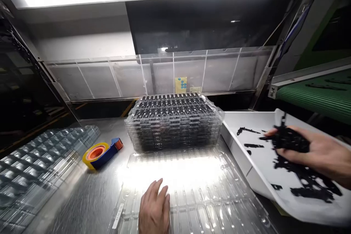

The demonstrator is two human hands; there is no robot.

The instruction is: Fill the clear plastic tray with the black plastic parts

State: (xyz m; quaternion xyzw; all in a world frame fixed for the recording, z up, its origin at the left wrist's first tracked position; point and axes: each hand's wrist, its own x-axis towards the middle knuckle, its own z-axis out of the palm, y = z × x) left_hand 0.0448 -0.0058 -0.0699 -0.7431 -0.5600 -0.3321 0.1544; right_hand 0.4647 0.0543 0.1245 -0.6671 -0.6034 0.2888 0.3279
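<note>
My left hand (155, 208) lies flat, fingers stretched out, on an empty clear plastic tray (197, 182) on the metal table in front of me. My right hand (315, 153) is over a white bin (246, 170) at the right, fingers closed around a bunch of small black plastic parts (290, 139). More black parts (309, 184) lie loose in the bin beneath that hand. Behind the empty tray stands a stack of clear trays (174, 122) filled with rows of black parts.
A yellow tape roll in a blue dispenser (101, 152) sits left of the trays. Empty clear trays (35, 164) are piled at the far left. A clear partitioned panel (164, 75) runs along the back. A green conveyor belt (315, 97) carries black parts at the right.
</note>
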